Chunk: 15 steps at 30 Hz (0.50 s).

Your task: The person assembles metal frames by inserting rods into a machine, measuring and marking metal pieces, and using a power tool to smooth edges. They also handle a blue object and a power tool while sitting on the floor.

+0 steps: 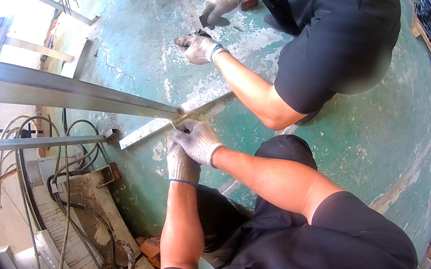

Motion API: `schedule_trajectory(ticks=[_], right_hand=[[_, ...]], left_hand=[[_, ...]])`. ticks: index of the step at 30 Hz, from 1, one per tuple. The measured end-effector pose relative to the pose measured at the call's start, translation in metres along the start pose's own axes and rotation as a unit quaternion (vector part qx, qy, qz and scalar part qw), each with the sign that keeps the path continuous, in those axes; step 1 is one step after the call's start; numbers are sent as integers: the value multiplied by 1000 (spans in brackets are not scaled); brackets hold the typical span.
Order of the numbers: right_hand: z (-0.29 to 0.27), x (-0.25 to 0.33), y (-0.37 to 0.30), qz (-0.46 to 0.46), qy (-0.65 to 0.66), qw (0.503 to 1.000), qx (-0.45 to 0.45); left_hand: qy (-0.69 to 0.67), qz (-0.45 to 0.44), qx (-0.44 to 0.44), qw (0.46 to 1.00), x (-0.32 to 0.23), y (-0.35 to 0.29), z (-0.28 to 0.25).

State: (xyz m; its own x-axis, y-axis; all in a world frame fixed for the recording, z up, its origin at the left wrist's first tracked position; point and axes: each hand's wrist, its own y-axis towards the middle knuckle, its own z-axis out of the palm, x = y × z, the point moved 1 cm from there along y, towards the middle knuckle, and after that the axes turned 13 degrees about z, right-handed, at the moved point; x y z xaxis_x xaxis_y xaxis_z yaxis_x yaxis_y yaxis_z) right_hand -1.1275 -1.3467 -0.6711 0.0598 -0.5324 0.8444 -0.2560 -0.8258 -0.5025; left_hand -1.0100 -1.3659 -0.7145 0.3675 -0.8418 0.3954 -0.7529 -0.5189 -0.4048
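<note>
The long silvery square metal tube (79,95) runs in from the left and ends at the bright, flat-faced metal bar (145,133) lying slantwise on the worn green floor (362,154). Both look rigid and fairly heavy, hard to bend or break; the smooth faces could slip a little, though knitted gloves should help, and the edges may be sharp. A hold around the bar's two long edges, close to the tube's end, seems steadiest.

The bar lies just beyond the person's hands, its near-left end reaching past them to the left. The right hand (197,140), in a pale grey-palmed glove, has its fingers curled at the bar's near side, beside that junction; the left hand (183,165), gloved alike, is tucked against it on the near side. Overlap hides the fingertips, so I cannot tell whether either grips anything.
</note>
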Motion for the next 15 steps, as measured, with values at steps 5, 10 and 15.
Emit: schedule_trajectory(ticks=[5, 10, 15], right_hand=[[-3, 4, -1, 15, -9, 999, 32], [0, 1, 1, 7, -5, 1000, 4], [-2, 4, -1, 13, -8, 1000, 11]], left_hand=[[1, -3, 2, 1000, 1, -1, 4], [-40, -17, 25, 999, 3, 0, -14], [-27, -3, 5, 1000, 4, -1, -7]])
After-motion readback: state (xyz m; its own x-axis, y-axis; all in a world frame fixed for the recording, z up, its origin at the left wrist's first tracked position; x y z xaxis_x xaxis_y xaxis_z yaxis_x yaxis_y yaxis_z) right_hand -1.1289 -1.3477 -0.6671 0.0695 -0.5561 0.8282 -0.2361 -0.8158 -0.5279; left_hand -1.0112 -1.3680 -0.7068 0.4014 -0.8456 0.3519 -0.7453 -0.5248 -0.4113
